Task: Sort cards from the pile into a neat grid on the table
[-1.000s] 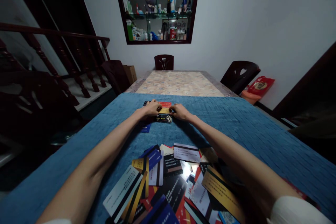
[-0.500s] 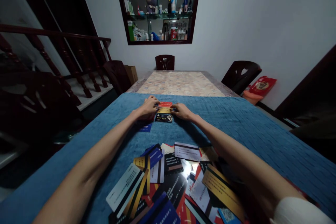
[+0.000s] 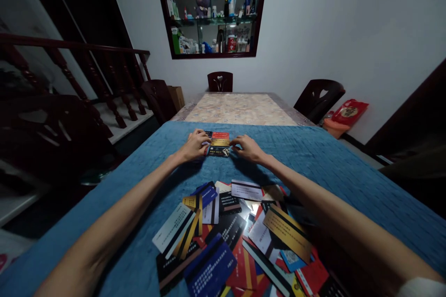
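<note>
Several cards lie in a close group on the blue cloth (image 3: 167, 167). In its right part a red card (image 3: 221, 135), a gold card (image 3: 220, 142) and a black card with a white pattern (image 3: 220, 151) lie one below another. My left hand (image 3: 195, 145) curls its fingers over the left side of the group, pressed onto cards it mostly hides; a dark card corner (image 3: 209, 133) shows past its fingertips. My right hand (image 3: 248, 147) is beside the right edge, its thumb and fingers slightly apart, holding nothing visible. Whether its fingertips touch the gold card I cannot tell.
Nearer me lies a loose heap of cards, with a blue card (image 3: 210, 267), a gold card (image 3: 287, 232) and a pale card (image 3: 174, 229) on top. Beyond the cloth the patterned tabletop (image 3: 237, 107) continues. Dark chairs (image 3: 318, 100) stand around it; a wall cabinet (image 3: 212, 55) is behind.
The blue card that stuck out below my left hand no longer shows there. My right hand has drawn slightly away from the card group. The view has shifted slightly.
</note>
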The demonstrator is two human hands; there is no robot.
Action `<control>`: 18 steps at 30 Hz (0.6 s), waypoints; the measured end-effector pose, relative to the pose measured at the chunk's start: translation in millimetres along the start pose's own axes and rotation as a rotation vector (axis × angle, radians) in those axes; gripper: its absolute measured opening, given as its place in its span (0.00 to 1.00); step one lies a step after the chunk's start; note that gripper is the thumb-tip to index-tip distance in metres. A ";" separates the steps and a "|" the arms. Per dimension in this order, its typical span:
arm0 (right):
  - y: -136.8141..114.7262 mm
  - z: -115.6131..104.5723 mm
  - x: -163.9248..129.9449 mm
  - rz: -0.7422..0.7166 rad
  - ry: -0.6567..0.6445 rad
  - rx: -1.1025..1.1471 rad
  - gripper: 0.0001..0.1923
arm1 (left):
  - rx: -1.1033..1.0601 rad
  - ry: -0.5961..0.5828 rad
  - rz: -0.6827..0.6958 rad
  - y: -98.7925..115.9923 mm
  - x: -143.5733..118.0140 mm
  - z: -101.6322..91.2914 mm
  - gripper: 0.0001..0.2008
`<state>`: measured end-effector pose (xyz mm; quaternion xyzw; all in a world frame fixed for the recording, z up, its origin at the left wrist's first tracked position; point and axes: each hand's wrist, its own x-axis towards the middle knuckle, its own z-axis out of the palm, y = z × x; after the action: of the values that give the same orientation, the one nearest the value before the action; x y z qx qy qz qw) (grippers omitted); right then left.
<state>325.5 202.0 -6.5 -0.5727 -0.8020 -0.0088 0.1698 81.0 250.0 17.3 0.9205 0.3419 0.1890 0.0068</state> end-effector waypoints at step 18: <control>-44.6 -39.1 -99.2 -0.108 -0.017 0.018 0.11 | -0.144 0.007 0.171 86.5 -77.3 -3.3 0.09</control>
<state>323.0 87.7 10.4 -0.5270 -0.8332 -0.0060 0.1673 80.3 134.5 6.1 0.9428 0.2476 0.2163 0.0557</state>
